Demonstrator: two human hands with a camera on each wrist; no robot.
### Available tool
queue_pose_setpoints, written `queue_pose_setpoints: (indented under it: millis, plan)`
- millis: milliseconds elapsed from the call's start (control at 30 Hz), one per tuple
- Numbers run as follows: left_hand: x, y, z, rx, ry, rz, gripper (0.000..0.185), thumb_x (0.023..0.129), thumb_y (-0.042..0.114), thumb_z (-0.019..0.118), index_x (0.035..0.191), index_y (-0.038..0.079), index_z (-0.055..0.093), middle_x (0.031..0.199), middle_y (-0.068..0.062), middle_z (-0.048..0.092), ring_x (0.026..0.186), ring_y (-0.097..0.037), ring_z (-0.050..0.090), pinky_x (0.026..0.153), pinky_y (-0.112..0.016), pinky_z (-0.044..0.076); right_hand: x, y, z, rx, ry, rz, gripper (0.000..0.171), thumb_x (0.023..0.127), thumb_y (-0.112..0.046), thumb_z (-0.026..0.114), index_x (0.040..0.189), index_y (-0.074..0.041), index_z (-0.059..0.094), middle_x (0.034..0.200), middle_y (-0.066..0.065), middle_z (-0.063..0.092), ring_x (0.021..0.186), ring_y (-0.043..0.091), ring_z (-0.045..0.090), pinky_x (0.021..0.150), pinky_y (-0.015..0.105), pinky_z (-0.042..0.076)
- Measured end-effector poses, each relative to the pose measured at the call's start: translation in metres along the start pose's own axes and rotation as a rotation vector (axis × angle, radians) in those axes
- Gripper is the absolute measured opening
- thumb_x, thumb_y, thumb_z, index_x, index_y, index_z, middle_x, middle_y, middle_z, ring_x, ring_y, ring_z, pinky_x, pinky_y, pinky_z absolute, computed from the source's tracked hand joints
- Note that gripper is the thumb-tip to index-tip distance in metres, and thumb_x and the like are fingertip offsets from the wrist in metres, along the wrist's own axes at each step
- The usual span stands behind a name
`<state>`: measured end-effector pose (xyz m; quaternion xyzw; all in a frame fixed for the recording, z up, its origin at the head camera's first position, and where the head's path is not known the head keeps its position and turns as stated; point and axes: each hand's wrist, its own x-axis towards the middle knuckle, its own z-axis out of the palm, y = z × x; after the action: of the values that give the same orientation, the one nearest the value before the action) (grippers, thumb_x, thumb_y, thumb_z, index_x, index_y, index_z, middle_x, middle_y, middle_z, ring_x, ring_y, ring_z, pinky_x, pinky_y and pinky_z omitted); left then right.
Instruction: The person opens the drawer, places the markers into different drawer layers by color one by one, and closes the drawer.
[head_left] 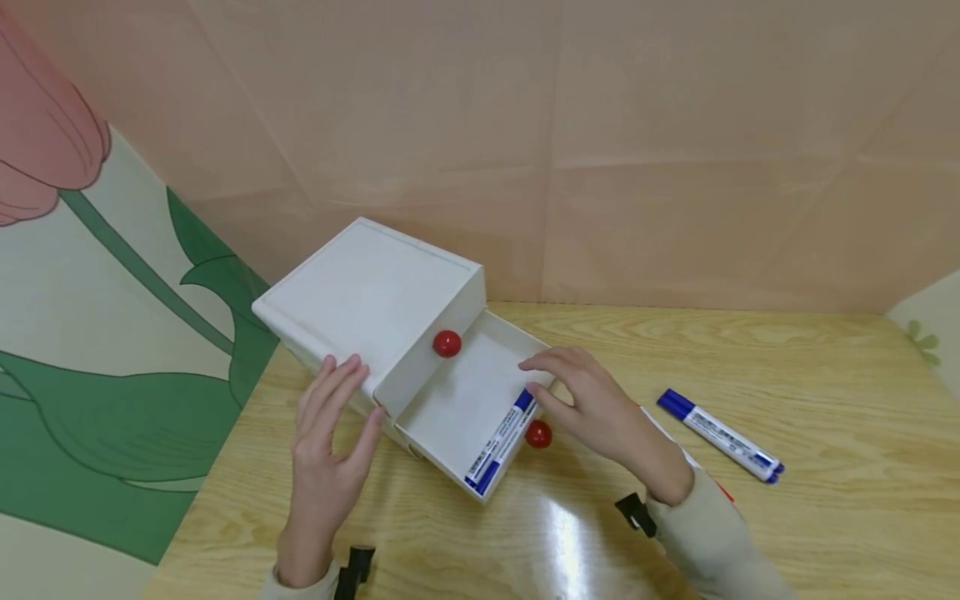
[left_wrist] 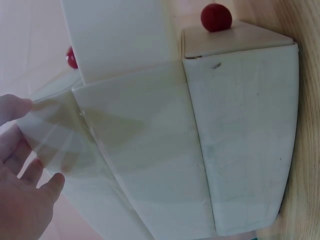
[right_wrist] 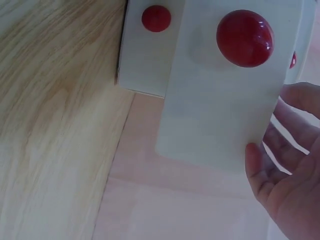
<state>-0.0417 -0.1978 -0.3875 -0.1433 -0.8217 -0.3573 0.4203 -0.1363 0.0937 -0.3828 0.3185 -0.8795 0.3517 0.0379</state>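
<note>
The left hand [head_left: 326, 454] rests with straight fingers against the white drawer box [head_left: 367, 292]. The right hand [head_left: 592, 404], fingers loosely spread, touches the pulled-out drawer [head_left: 465, 400]; a blue marker [head_left: 501, 442] lies inside, just beside its thumb.

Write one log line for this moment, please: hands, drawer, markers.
left hand: rests on white drawer box | right hand: on open drawer rim | marker in drawer | second marker: on table
</note>
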Motion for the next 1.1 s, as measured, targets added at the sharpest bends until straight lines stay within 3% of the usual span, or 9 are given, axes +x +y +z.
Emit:
queue_pose_setpoints:
  millis: [467, 1100]
  plan:
    - [0.000, 0.001, 0.000, 0.008, -0.005, -0.009, 0.053, 0.077, -0.009, 0.072, 0.128, 0.000, 0.063, 0.136, -0.020, 0.061, 0.143, -0.029, 0.041, 0.125, -0.030, 0.030, -0.022, 0.008, -0.011, 0.011, 0.153, -0.107, 0.028, 0.090, -0.007, 0.070, 0.118, -0.009, 0.068, 0.121, 0.005, 0.068, 0.115, 0.025, 0.064, 0.092, 0.046, 0.059]
    - [0.000, 0.000, 0.001, 0.005, -0.001, -0.003, 0.049, 0.080, -0.005, 0.071, 0.128, -0.001, 0.063, 0.136, -0.020, 0.061, 0.142, -0.031, 0.041, 0.125, -0.031, 0.030, -0.054, 0.028, -0.019, -0.060, 0.202, -0.039, 0.026, 0.091, -0.010, 0.070, 0.117, -0.014, 0.069, 0.115, -0.001, 0.071, 0.101, 0.018, 0.067, 0.073, 0.031, 0.059]
